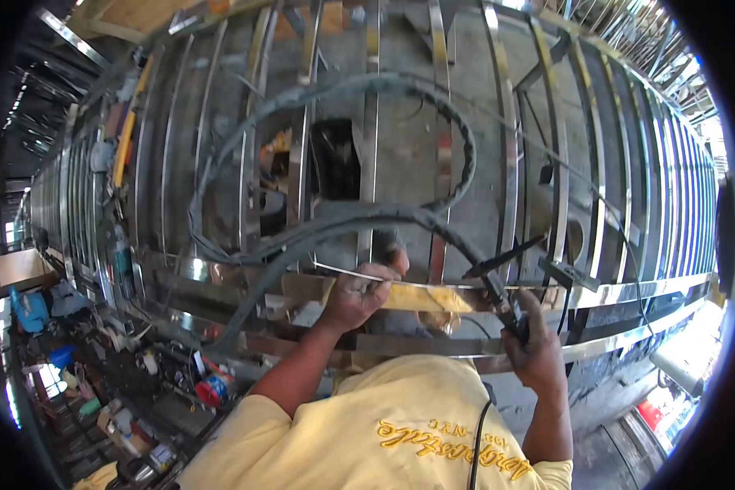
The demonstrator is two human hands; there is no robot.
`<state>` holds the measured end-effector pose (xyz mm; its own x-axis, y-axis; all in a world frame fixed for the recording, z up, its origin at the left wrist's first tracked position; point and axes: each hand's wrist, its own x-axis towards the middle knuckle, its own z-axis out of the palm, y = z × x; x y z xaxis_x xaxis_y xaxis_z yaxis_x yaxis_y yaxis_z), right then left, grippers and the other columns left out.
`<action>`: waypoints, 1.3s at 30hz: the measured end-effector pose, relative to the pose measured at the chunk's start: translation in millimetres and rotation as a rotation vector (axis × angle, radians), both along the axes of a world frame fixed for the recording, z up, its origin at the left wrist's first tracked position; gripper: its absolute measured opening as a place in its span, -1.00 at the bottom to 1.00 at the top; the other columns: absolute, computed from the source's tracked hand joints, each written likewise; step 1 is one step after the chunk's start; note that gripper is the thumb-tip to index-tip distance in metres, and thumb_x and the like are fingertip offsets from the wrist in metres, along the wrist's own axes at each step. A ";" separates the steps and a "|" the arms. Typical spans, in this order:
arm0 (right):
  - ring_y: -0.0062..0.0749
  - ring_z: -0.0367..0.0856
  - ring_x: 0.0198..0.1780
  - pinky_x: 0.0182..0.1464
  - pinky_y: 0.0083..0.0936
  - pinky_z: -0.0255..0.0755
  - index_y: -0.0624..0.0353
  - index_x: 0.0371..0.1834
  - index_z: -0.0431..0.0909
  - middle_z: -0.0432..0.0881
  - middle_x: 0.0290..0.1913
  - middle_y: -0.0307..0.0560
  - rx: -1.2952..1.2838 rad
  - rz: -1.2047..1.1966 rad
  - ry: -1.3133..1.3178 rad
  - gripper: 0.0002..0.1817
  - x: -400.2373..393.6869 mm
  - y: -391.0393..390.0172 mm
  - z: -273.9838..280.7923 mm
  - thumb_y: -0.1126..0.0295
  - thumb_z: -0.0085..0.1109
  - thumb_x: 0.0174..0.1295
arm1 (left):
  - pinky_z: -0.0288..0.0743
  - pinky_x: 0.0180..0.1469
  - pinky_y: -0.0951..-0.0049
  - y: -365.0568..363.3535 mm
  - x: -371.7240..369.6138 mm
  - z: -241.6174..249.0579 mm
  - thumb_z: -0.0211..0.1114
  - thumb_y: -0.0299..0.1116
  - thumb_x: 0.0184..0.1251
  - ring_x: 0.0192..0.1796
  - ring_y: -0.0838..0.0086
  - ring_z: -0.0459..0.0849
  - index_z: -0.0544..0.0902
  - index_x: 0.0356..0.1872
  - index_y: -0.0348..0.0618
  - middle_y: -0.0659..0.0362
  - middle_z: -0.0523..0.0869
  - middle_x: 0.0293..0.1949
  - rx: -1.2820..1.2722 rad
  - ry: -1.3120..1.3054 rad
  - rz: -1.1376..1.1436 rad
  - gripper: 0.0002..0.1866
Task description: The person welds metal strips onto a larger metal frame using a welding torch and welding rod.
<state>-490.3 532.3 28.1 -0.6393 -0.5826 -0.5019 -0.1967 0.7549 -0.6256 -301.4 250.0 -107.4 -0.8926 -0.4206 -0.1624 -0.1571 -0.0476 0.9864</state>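
My left hand (359, 296) is closed around a thin bright filler rod (335, 269), just above the near rail of a shiny metal frame. In my right hand (534, 343) is a black TIG welding torch (498, 286), gripped by its handle, with its long back cap pointing up to the right. From the torch, a thick grey sheathed cable (335, 214) loops across the bars. Between my hands, the polished metal rail (425, 297) reflects the yellow shirt. The torch's tip is too small to make out.
Many parallel metal bars (371, 155) span the frame, with gaps down to the floor. A yellow level-like bar (127, 143) lies at the left. Tools and a red-and-blue container (212, 390) clutter the lower left. A thin dark cable (621, 224) crosses the bars on the right.
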 end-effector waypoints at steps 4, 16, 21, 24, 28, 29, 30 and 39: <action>0.29 0.74 -0.22 -0.16 -0.05 0.56 0.06 0.59 0.23 0.72 -0.29 0.24 -0.051 -0.010 0.047 -0.19 17.0 10.2 -3.3 0.49 0.35 0.25 | 0.56 0.24 0.33 -3.0 2.8 -13.5 0.28 -0.51 0.52 0.10 0.42 0.72 0.67 -0.06 -0.21 0.09 0.78 0.00 0.021 -0.018 -0.027 -0.92; 0.37 0.73 -0.11 -0.07 -0.08 0.59 0.12 0.58 0.27 0.74 -0.16 0.30 -0.129 -0.079 0.040 -0.24 38.0 31.9 -1.4 0.51 0.31 0.28 | 0.54 0.24 0.34 -6.4 -0.2 3.2 0.30 -0.57 0.43 0.11 0.36 0.71 0.68 -0.08 -0.17 0.07 0.76 0.01 -0.138 0.111 -0.112 -0.87; -0.33 0.58 -0.37 -0.19 -0.46 0.51 0.17 0.58 0.28 0.65 -0.31 -0.01 -0.166 -0.068 0.011 -0.26 27.1 20.1 3.0 0.59 0.29 0.30 | 0.60 0.17 0.32 -3.9 -3.4 -2.5 0.37 -0.54 0.35 0.07 0.36 0.74 0.72 -0.12 -0.18 0.05 0.79 0.00 -0.067 0.172 -0.069 -0.88; -0.46 0.56 -0.36 -0.20 -0.50 0.50 0.18 0.58 0.30 0.66 -0.31 -0.06 -0.109 -0.029 -0.002 -0.26 18.2 13.7 5.8 0.60 0.31 0.30 | 0.64 0.12 0.29 -9.6 -4.3 3.1 0.39 -0.53 0.31 0.02 0.32 0.78 0.74 -0.15 -0.18 0.02 0.81 -0.02 -0.134 0.136 -0.104 -0.88; -0.53 0.51 -0.41 -0.27 -0.55 0.46 0.14 0.57 0.33 0.61 -0.35 -0.16 -0.013 -0.003 0.022 -0.26 6.9 2.2 15.5 0.60 0.31 0.29 | 0.66 0.10 0.27 -13.6 -7.4 3.4 0.42 -0.55 0.25 0.00 0.28 0.80 0.74 -0.16 -0.17 0.00 0.82 -0.03 -0.138 0.087 -0.108 -0.84; -0.54 0.48 -0.44 -0.31 -0.56 0.43 0.12 0.56 0.35 0.58 -0.38 -0.20 -0.027 -0.002 0.061 -0.26 6.2 -1.7 14.9 0.61 0.30 0.28 | 0.66 0.10 0.27 -13.7 -9.7 4.1 0.42 -0.54 0.25 0.00 0.29 0.80 0.74 -0.16 -0.17 0.00 0.82 -0.03 -0.160 0.086 -0.112 -0.85; -0.55 0.48 -0.44 -0.31 -0.56 0.43 0.12 0.56 0.35 0.58 -0.39 -0.20 -0.015 -0.007 0.046 -0.27 4.2 -4.8 14.9 0.61 0.31 0.28 | 0.66 0.10 0.26 -14.1 -11.3 4.9 0.42 -0.54 0.25 0.00 0.29 0.80 0.74 -0.17 -0.17 0.00 0.82 -0.03 -0.184 0.085 -0.118 -0.85; -0.56 0.44 -0.45 -0.30 -0.59 0.41 0.12 0.48 0.42 0.58 -0.40 -0.21 0.013 -0.002 -0.034 -0.31 -9.8 -23.5 13.8 0.65 0.31 0.23 | 0.68 0.03 0.31 -17.2 -17.1 7.9 0.41 -0.61 0.24 -0.05 0.30 0.80 0.73 -0.17 -0.20 0.00 0.82 -0.05 -0.132 -0.001 -0.098 -0.84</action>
<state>-500.1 508.8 42.0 -0.6230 -0.5743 -0.5311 -0.1736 0.7636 -0.6220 -318.5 232.8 -99.5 -0.9304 -0.3488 -0.1126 -0.1557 0.0980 0.9829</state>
